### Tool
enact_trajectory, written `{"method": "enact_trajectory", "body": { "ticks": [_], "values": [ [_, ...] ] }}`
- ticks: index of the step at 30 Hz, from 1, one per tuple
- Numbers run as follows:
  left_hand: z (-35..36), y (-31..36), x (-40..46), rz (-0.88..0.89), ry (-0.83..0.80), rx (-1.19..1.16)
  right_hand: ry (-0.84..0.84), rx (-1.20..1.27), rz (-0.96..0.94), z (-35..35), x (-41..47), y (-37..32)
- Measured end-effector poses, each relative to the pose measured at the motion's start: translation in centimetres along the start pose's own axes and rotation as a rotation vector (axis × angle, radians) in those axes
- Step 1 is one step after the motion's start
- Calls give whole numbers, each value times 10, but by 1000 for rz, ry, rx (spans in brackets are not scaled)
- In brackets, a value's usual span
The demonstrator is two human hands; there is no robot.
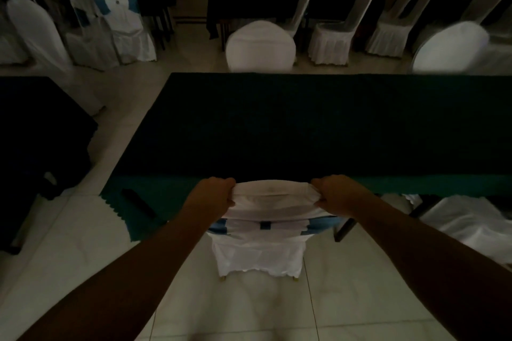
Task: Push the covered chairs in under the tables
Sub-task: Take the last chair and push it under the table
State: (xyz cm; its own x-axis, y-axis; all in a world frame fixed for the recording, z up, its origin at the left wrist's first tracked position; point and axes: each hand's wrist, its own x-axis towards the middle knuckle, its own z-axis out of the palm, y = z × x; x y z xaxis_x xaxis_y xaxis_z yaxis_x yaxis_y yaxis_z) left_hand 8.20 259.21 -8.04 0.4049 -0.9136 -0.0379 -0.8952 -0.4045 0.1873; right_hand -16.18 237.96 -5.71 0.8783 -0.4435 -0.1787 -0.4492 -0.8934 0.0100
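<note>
Two hands grip the top of one white-covered chair (263, 230), one at each upper corner of its back. Left hand (214, 194) curls over the left corner, fingers bunching the cover; right hand (333, 193) does likewise on the right. Chair back sits between them, against the near edge of the green-clothed table (304, 124), blue sash across it. Far side: another covered chair (260, 46) at the table. Pale tiled floor (249, 307). Room dim.

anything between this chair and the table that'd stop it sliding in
Nothing visible does. Both hands, left and right, grip the covered chair top, already at the green table edge; under the tablecloth is hidden.
</note>
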Motion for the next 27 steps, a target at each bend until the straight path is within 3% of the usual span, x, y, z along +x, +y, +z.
{"method": "enact_trajectory", "body": {
  "ticks": [9, 14, 27],
  "values": [
    [-2, -17, -7, -146, -41, -26, 11, 88, 21, 8, -4, 18],
    [-1, -23, -9, -58, -21, 33, 21, 89, 57, 6, -5, 14],
    [-4, -17, 14, -22, -20, 35, 13, 121, 155, 2, 2, 25]
  ]
}}
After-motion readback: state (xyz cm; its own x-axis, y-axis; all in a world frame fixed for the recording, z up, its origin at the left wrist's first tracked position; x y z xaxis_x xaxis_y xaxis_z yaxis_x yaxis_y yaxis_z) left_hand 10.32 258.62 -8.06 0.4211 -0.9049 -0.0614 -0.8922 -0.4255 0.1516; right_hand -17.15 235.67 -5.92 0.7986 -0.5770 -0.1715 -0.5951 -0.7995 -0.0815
